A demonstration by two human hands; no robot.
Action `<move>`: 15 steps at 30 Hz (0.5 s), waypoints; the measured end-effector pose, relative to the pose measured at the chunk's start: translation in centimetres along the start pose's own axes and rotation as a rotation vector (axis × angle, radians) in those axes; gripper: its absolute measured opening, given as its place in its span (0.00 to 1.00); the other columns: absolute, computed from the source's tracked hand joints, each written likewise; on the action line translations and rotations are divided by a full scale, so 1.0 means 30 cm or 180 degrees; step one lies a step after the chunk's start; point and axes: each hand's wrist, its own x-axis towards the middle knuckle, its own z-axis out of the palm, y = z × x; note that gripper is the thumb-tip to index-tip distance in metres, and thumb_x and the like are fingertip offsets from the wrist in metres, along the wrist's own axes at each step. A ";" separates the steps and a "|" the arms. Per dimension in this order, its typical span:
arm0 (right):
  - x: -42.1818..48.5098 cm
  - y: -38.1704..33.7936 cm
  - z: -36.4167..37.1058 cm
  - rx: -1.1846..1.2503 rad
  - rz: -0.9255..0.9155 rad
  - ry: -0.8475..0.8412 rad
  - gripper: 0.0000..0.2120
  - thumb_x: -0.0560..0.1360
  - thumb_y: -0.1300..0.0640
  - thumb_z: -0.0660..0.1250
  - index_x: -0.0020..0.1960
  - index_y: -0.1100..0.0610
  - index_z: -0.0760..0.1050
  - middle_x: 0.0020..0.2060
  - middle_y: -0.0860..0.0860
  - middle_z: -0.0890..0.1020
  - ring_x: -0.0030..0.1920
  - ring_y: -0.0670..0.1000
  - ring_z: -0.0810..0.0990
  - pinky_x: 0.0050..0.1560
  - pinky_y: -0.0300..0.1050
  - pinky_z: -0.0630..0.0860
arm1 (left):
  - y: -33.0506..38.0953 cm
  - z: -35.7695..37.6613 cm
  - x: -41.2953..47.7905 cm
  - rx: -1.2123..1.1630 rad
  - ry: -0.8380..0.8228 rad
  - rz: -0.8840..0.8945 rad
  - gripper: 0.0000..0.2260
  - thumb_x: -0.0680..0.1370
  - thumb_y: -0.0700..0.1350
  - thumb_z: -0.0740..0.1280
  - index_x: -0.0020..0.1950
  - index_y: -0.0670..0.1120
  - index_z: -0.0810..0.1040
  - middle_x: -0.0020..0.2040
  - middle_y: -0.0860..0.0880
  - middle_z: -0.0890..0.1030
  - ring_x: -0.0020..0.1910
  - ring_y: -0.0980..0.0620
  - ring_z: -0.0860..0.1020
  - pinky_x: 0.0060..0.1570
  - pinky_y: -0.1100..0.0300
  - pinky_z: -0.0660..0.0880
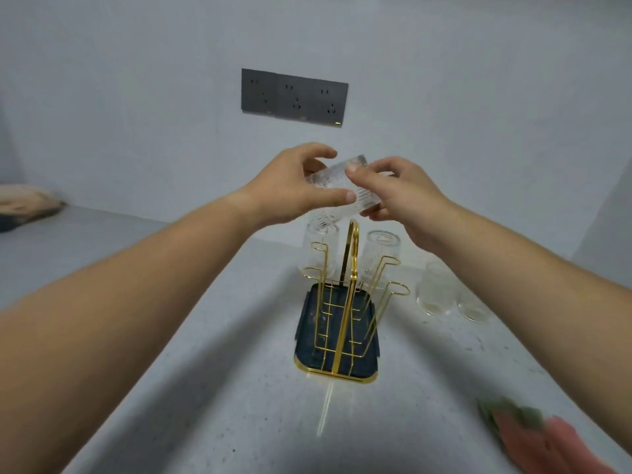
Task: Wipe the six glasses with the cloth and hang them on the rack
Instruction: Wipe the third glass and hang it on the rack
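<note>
- now — the left hand [290,186] and the right hand [403,196] both grip one clear, rib-patterned tumbler glass [331,181]. it is tilted nearly onto its side and held in the air above the top of the gold wire rack [349,268].
- left thumb lies along the near side of the glass, fingers curled over one end; right fingers pinch the other end. neither hand holds anything else.
- the rack stands on a dark blue rectangular drip tray [307,340] on the pale grey speckled counter [205,336].
- two clear glasses hang mouth-down on the far pegs — one on the left side [321,234], one on the right [378,251].
- the nearer wire pegs [398,290] look bare on both sides.
- unhung clear glasses [434,292] stand on the counter just right of the rack; at least two, exact count hard to read.
- a pink-and-green cloth [533,432] lies blurred at the near right of the counter, well apart from both hands.
- judgement: with the cloth down and the glass over the rack, the wiping of this one looks done and the hanging step is in hand; likely the third of six.
- next move calls for turning the glass mouth-down and lining its mouth over a free peg.
- then it must be lowered so the peg goes inside without knocking the hung neighbours.
- one hand could probably let go once the glass is turned.
</note>
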 end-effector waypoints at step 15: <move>0.173 0.097 0.103 -0.1582 -0.0629 -0.0388 0.31 0.73 0.35 0.72 0.69 0.52 0.76 0.48 0.44 0.78 0.46 0.41 0.76 0.42 0.37 0.71 | -0.293 0.129 -0.013 -0.0955 0.0054 -0.0230 0.22 0.74 0.53 0.78 0.67 0.51 0.81 0.57 0.52 0.87 0.57 0.57 0.84 0.58 0.62 0.80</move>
